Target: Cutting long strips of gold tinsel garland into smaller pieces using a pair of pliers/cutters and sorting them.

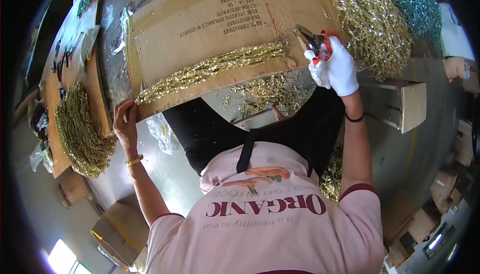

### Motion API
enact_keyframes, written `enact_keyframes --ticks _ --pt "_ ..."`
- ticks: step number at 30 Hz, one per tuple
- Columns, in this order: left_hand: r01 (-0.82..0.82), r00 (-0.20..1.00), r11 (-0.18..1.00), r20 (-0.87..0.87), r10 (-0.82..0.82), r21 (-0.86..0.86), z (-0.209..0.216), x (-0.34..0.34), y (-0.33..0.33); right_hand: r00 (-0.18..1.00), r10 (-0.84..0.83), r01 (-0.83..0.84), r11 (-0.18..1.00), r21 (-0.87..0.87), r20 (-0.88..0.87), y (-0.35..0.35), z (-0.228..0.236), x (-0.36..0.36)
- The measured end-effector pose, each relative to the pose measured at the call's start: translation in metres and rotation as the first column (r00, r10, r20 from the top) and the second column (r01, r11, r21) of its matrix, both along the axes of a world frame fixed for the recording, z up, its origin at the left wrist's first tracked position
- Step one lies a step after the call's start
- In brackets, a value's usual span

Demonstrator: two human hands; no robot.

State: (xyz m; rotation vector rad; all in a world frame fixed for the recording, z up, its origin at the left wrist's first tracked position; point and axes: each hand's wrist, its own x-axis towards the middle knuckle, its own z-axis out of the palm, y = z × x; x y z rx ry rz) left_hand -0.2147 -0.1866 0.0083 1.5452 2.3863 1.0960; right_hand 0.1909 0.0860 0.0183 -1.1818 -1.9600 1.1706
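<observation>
A thin bundle of gold tinsel strands (210, 71) lies slantwise along the near edge of a cardboard sheet (165, 29). My left hand (125, 125), bare, pinches the bundle's left end at the sheet's corner. On the right, my right hand (341, 69) wears a white glove and is closed around red-handled cutters (316, 39). Their dark blades point up and left over the cardboard, apart from the bundle's right end. Whether the blades are parted is hard to make out.
Large heaps of gold tinsel (375, 24) and teal tinsel (410, 4) sit at the far right. More gold tinsel (82, 129) hangs off a wooden board at left. Short gold clippings (270, 94) lie below the cardboard, between my legs. A box-like stand (412, 106) is at right.
</observation>
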Motion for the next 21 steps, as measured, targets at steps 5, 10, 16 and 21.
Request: enact_keyframes --ticks 5,10,16,21 --pt "0.01 1.0 0.999 -0.026 -0.011 -0.05 -0.001 -0.004 -0.005 0.992 -0.055 0.0 0.906 0.424 0.117 -0.001 -0.001 0.003" --pt "-0.25 0.965 0.956 -0.043 0.259 0.156 0.006 0.0 -0.001 0.795 -0.323 -0.187 0.675 -0.714 -0.513 0.0 0.003 0.013" --pt "-0.127 0.919 0.965 -0.337 0.202 0.231 0.042 0.035 0.042 0.617 -0.594 -0.299 0.43 -0.852 -0.516 -0.027 0.028 0.019" --pt "0.306 0.932 0.951 -0.219 -0.29 0.041 0.058 0.105 0.107 0.844 -0.393 0.005 0.685 -0.728 -0.364 -0.039 0.001 0.035"
